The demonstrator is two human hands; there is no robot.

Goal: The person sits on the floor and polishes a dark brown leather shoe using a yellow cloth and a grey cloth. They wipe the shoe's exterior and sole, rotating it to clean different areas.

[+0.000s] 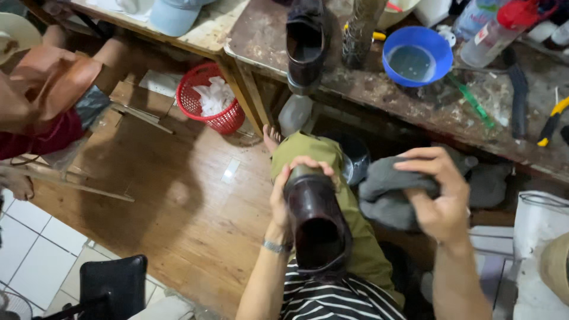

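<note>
My left hand (285, 191) grips a dark brown leather shoe (316, 220) by its toe, holding it over my olive-green trouser leg (355, 237) with the opening turned toward me. To the right of the shoe, my right hand (438, 195) holds a grey cloth (385, 192) bunched in its fingers. A matching dark shoe (306, 44) stands on the worn workbench (261, 35) ahead.
On the bench sit a blue bowl of water (416, 56), plastic bottles (495, 32), a green toothbrush (471, 101) and a yellow-handled tool (550, 121). A red basket (208, 101) with white rags stands on the wooden floor. A black stool (112, 284) is at lower left.
</note>
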